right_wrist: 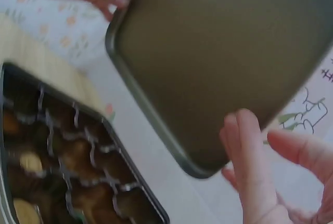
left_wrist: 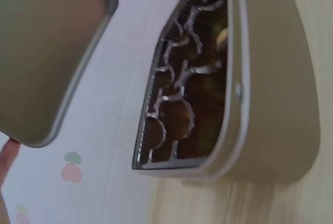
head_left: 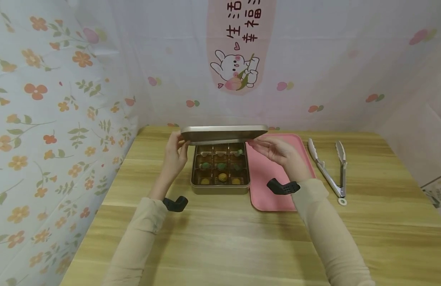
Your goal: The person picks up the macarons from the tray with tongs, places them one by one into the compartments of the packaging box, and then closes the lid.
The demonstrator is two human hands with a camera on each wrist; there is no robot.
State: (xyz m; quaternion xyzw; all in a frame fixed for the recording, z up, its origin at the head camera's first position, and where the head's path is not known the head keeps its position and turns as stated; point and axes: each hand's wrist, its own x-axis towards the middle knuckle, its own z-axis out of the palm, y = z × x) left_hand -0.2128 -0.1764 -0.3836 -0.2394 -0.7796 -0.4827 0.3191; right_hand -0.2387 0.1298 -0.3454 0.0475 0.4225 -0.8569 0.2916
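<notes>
A metal tin lid [head_left: 224,134] is raised and tilted above a rectangular tin box [head_left: 220,190], its underside facing me. My left hand [head_left: 176,153] grips the lid's left edge. At the right edge, my right hand [head_left: 277,151] holds the lid; in the right wrist view its fingers [right_wrist: 250,161] lie against the underside near a corner, with the thumb apart beyond the rim. Inside the box sits a brown plastic insert with several compartments. Small green pieces [head_left: 221,166] and yellow round pieces [head_left: 222,177] lie in some of them; their kind is too small to tell.
Right of the box, and partly under my right arm, lies a pink tray [head_left: 270,203]. Farther right, metal tongs [head_left: 329,171] rest spread on the wooden table [head_left: 220,238]. Patterned cloth [head_left: 170,71] hangs behind the table and along its left.
</notes>
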